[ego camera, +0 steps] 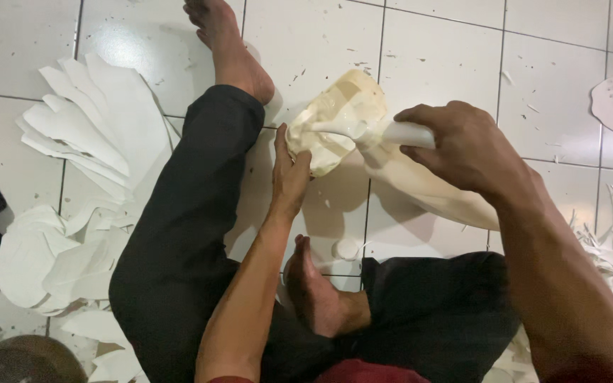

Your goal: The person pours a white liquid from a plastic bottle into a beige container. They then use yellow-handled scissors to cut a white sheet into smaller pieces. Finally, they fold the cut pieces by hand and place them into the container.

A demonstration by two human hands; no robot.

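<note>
A cream shoe-shaped form [420,181] lies on the white tiled floor, its toe end wrapped in pale glossy material [338,117]. My left hand [289,174] presses against the near side of that toe end. My right hand [462,145] is closed around a white handle [409,133] of a tool whose tip rests on the wet-looking cream surface. I sit on the floor in black trousers, with my bare left foot [232,46] stretched out and my other bare foot [317,294] tucked in.
Stacks of white sole-shaped cut sheets [90,124] and loose white offcuts [44,259] lie on the left. A small white round piece [347,249] sits near my tucked foot. White scraps [604,248] and one pale cut piece [611,105] lie on the right. A brown round object [23,362] shows bottom left.
</note>
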